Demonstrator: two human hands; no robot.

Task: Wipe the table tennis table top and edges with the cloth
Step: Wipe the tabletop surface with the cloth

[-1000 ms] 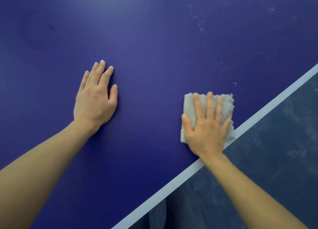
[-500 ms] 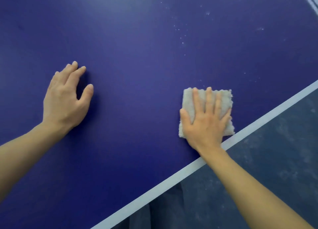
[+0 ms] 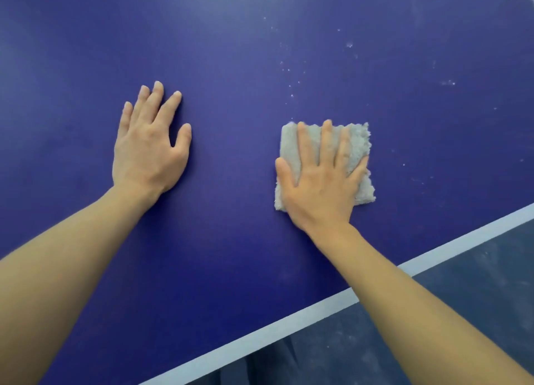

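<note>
The dark blue table tennis table top (image 3: pixel 231 52) fills most of the view. Its white edge line (image 3: pixel 289 324) runs diagonally from lower left to right. A folded grey fluffy cloth (image 3: pixel 357 150) lies flat on the top a little in from that line. My right hand (image 3: pixel 320 182) presses flat on the cloth with fingers spread, covering its left and middle part. My left hand (image 3: pixel 150 144) rests palm down on the bare blue surface to the left, fingers slightly apart, holding nothing.
White dust specks (image 3: pixel 289 72) dot the table beyond and to the right of the cloth. Past the table edge at the lower right is a dark grey floor (image 3: pixel 476 283) with pale scuffs. Dark clothing (image 3: pixel 274 364) shows below the edge.
My right hand has pushed the cloth a little further from the white edge line. My left hand lifted, then settled flat again on the table, fingers spread.
</note>
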